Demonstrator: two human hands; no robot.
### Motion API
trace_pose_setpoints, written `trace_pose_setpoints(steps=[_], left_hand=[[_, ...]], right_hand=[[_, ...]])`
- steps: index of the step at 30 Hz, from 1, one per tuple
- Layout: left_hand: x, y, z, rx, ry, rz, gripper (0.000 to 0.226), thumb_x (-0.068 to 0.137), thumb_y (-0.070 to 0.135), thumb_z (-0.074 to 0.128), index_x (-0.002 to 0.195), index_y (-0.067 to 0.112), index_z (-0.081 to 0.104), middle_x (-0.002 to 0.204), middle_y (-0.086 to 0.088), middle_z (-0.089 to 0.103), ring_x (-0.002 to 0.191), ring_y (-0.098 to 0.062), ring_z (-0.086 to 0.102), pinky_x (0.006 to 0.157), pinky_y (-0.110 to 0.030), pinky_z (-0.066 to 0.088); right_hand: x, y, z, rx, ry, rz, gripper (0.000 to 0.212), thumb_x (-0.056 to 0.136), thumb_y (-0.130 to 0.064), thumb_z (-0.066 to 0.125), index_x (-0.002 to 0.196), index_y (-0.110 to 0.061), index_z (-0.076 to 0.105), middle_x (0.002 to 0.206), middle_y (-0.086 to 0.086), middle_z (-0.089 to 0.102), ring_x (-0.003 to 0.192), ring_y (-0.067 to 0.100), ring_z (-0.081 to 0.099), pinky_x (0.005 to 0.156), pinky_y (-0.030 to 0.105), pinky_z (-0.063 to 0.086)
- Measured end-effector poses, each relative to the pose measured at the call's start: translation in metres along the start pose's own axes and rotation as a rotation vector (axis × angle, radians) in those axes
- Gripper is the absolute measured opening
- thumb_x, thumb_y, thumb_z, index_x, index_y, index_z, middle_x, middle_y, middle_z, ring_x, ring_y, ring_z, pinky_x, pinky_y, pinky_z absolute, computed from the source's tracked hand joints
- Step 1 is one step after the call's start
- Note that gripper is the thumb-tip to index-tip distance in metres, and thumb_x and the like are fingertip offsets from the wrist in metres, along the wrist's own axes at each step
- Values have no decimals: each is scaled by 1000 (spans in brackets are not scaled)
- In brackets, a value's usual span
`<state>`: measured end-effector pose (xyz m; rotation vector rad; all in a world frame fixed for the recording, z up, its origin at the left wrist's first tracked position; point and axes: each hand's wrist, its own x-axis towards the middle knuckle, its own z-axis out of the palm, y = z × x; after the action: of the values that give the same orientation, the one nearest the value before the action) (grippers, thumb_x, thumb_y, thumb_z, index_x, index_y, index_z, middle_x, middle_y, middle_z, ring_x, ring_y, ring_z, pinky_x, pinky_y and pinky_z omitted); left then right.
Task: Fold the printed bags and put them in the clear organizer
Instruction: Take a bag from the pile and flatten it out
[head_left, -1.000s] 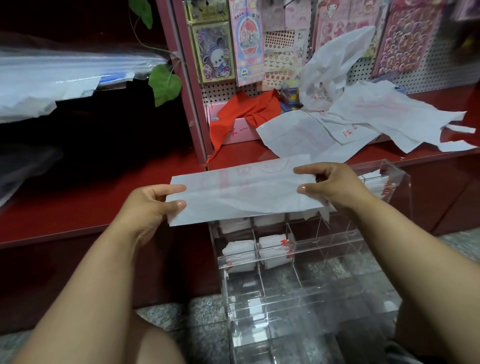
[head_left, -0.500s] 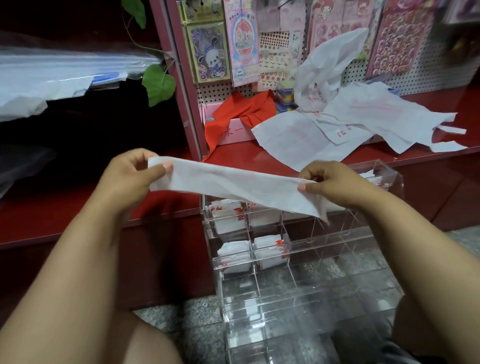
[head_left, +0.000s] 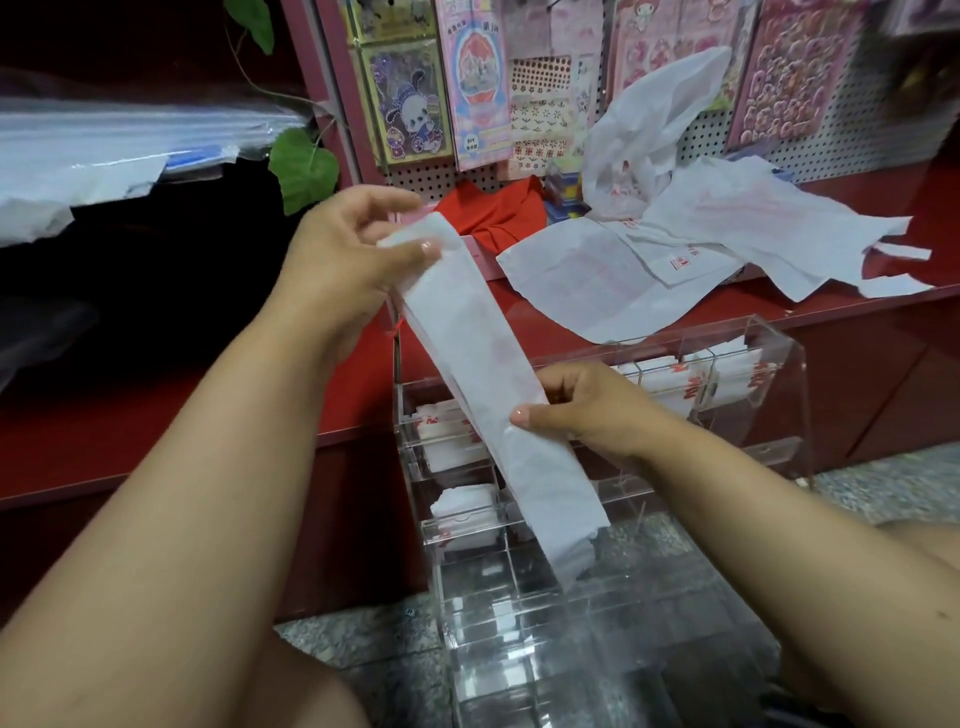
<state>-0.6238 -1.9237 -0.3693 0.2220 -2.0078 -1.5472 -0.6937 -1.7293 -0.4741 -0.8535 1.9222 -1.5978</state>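
A white printed bag (head_left: 478, 353), folded into a long narrow strip, slants from upper left to lower right in front of me. My left hand (head_left: 348, 254) pinches its upper end between thumb and fingers. My right hand (head_left: 582, 405) pinches the strip near its middle, and the lower end hangs loose over the clear organizer (head_left: 779, 415). The organizer stands on the floor against the red shelf, and several of its compartments hold folded bags (head_left: 462, 509). More unfolded printed bags (head_left: 691, 234) lie in a heap on the red shelf (head_left: 156, 405).
A red cloth (head_left: 493, 208) lies on a pink box behind the strip. Sticker packs hang on the pegboard (head_left: 831, 130) at the back. Clear plastic sheets (head_left: 104, 140) are stacked on the upper left shelf. A green leaf (head_left: 304, 169) hangs beside the pink post. The floor is speckled grey stone.
The strip was held level between both hands. My left hand has lifted its end up and right, and my right hand has slid toward the middle, so the strip now hangs steeply.
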Motion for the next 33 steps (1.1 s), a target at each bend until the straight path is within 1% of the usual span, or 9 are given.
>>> trace_pose_setpoints(steps=[3,7,10,13,18,22,26,30,33], left_hand=[[-10,-28,9,-425,-15,-234,49,69,29,82,106,11,56,94,-4,67,75,-16,66,72,-35,50],[-47,-63,41,-367,-120,-500,36,78,35,67,100,7,67,87,-6,75,79,-20,72,77,-35,58],[-43,-72,47,-253,12,-415,11,95,13,60,92,8,69,85,-8,75,78,-24,72,73,-37,58],[-39,-74,44,-241,-8,-344,16,99,7,52,95,10,67,85,-5,76,77,-23,73,67,-36,58],[-43,-72,45,-457,-66,-433,14,98,9,52,99,4,65,88,-8,75,79,-20,72,69,-31,60],[-61,-77,52,-313,-212,-569,16,91,12,63,100,1,70,88,-9,76,76,-18,72,64,-25,58],[-64,-79,55,-210,-104,-459,10,90,8,65,94,3,72,86,-10,76,75,-18,73,61,-24,56],[-64,-72,50,-136,-22,-330,14,90,12,66,81,4,71,81,-11,75,68,-16,69,63,-26,58],[-67,-65,49,-101,62,-186,13,89,14,69,76,13,72,85,-7,74,74,-9,67,67,-23,55]], right_hand=[[0,1,3,49,90,14,11,84,-4,69,92,-10,73,95,10,74,81,18,67,82,40,56],[3,9,8,-12,114,30,15,83,-5,71,83,-20,73,84,0,75,74,12,68,74,36,56],[2,11,13,-26,84,57,12,83,-6,72,86,-18,71,77,-7,73,65,3,67,58,21,53],[0,10,16,34,94,60,2,88,-13,67,88,-14,69,73,-7,71,56,0,64,49,14,46],[7,9,15,58,243,4,18,88,-14,67,71,-16,68,64,-5,66,58,9,57,58,24,46],[7,5,10,134,332,-11,14,89,-15,65,81,-5,71,77,11,71,67,15,61,64,32,51],[8,1,7,95,340,-21,13,88,-15,67,84,-3,70,88,17,72,71,19,64,69,35,54],[8,-5,4,45,368,-70,12,86,-17,69,75,-12,71,73,1,72,66,9,63,66,25,52],[6,-13,4,21,394,-122,16,85,-17,70,73,-6,69,70,5,66,63,8,56,64,22,46]])
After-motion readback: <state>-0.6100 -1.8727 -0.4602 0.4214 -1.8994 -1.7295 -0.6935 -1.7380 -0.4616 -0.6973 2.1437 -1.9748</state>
